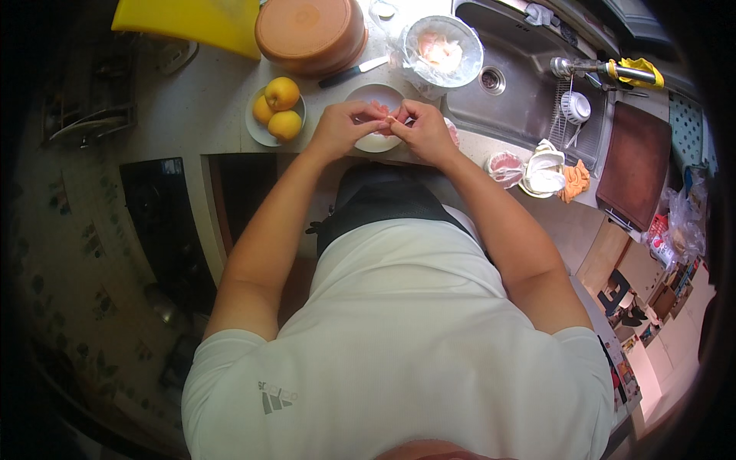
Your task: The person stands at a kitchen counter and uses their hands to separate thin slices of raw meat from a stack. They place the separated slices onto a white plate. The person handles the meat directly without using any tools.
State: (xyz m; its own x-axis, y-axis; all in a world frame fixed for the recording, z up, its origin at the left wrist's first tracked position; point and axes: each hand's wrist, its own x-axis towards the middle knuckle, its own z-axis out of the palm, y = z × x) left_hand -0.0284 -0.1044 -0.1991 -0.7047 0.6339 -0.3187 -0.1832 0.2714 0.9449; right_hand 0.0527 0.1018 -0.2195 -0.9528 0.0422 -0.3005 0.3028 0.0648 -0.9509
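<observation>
Both hands meet over a white plate [376, 145] at the counter's front edge. Pink citrus pulp [378, 107], seemingly pomelo or grapefruit, lies in the plate and shows between the fingers. My left hand [344, 127] pinches a small pale piece of the fruit from one side. From the other side my right hand [424, 131] grips the same piece between thumb and forefinger. Partly behind my right wrist is a pink citrus piece [452, 132]. Just beyond the plate stands a plastic-lined bowl [472, 57] with pale pinkish scraps [439, 50].
A dish of yellow fruits [284, 125] is at the left. A knife [353, 71] lies before an upturned brown pot [310, 29]. To the right are the steel sink [517, 109], a wrapped citrus half [506, 169], white peel [544, 171], an orange cloth [574, 181] and a brown board [635, 161].
</observation>
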